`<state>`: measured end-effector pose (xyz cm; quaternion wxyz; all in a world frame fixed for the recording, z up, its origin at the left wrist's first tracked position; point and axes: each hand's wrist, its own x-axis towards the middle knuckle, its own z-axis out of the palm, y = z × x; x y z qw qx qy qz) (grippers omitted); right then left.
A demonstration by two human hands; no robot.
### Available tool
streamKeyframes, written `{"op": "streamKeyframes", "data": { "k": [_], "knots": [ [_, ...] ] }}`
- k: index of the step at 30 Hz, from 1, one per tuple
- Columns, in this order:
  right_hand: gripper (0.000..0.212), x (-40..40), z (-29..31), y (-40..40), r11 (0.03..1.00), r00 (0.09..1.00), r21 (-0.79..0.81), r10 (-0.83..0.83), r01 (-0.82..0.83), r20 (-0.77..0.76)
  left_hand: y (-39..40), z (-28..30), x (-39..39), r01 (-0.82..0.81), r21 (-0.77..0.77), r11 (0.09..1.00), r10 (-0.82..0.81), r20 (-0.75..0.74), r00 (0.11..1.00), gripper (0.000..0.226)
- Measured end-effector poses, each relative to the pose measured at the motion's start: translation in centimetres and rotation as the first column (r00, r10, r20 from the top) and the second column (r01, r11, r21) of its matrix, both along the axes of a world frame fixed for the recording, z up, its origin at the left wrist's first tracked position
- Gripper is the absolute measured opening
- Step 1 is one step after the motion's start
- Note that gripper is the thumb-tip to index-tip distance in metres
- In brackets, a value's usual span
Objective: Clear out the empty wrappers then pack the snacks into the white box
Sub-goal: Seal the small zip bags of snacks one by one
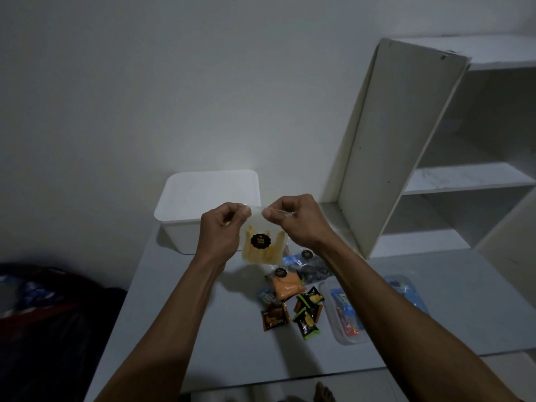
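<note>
Both hands hold up a clear bag of yellow snack sticks (262, 245) with a black round label, in front of the white box (179, 198). My left hand (223, 227) pinches the bag's top left corner and my right hand (293, 220) pinches the top right edge. Under the bag, on the white table (203, 329), lie an orange snack bag (285, 285), a blue crinkled pack (307, 264), a brown small packet (275, 316) and two green-black small packets (309, 311).
A clear plastic tray (348, 309) with colourful wrappers sits under my right forearm. A white shelf unit (406, 146) stands at the back right. Dark fabric (43, 314) lies left of the table. A bare foot (324, 393) shows below the table's front edge.
</note>
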<state>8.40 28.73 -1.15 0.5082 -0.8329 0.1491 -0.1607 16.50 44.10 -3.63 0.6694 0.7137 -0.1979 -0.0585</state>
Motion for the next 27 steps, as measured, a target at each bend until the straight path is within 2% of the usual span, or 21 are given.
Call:
{"op": "streamKeyframes", "data": {
  "k": [4, 9, 11, 14, 15, 18, 21, 27],
  "knots": [
    [0.035, -0.2, 1.2, -0.3, 0.989, 0.989, 0.101, 0.118, -0.109, -0.088, 0.3, 0.3, 0.3, 0.038, 0.052, 0.998, -0.04, 0.033, 0.999, 0.012],
    [0.025, 0.0, 1.7, -0.8, 0.981, 0.965, 0.111, 0.179, -0.16, -0.19, 0.2, 0.4, 0.3, 0.072, 0.103, 0.992, -0.079, 0.06, 0.995, 0.006],
    [0.024, 0.1, 1.3, -0.7, 0.981, 0.967, 0.141, 0.162, -0.136, -0.196, -0.2, 0.1, 0.2, 0.012, 0.1, 0.995, -0.016, 0.049, 0.999, 0.004],
    [0.022, 0.4, 0.6, -0.2, 0.98, 0.986, 0.193, 0.077, -0.047, -0.149, -0.8, 0.0, -0.5, -0.212, 0.108, 0.971, 0.212, 0.009, 0.977, 0.023],
    [0.021, 0.4, 0.4, 0.1, 0.979, 0.99, 0.205, 0.052, -0.024, -0.131, -0.9, 0.1, -0.8, -0.24, 0.119, 0.964, 0.243, -0.017, 0.97, 0.025],
    [0.019, 0.6, -0.2, 0.8, 0.981, 0.994, 0.194, 0.028, -0.007, -0.106, -1.4, 0.5, -1.8, -0.188, 0.142, 0.972, 0.206, -0.12, 0.971, 0.027],
    [0.019, 0.8, -0.6, 1.5, 0.991, 0.992, 0.13, 0.038, -0.022, -0.121, -1.7, 0.5, -1.9, -0.198, 0.134, 0.971, 0.221, -0.186, 0.958, 0.02],
    [0.019, 1.0, -1.3, 1.9, 0.992, 0.992, 0.125, 0.002, 0.014, -0.125, -2.0, 1.1, -1.8, -0.248, 0.108, 0.963, 0.267, -0.238, 0.934, 0.018]
  ]
}}
